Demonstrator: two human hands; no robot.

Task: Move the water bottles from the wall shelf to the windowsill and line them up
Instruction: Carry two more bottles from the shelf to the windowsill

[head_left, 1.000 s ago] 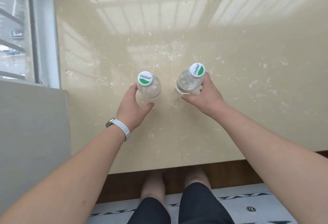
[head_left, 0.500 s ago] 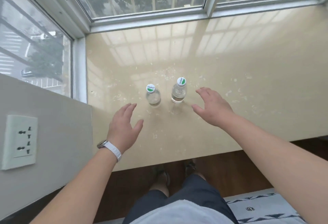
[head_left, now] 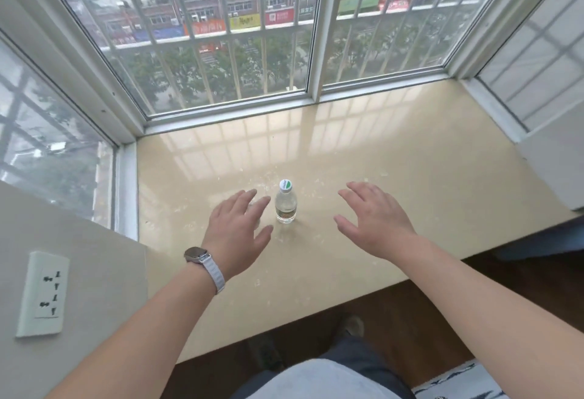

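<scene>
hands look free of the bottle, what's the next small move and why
Probably draw both hands back and go for another bottle: the clear plastic water bottle with a white-and-green cap stands upright on the glossy beige windowsill, and the left hand and right hand are open either side, not touching it.

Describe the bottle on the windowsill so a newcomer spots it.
Find the beige windowsill under the barred window. Between the left hand and right hand stands a clear water bottle. Its white cap with a green mark stands out.
</scene>
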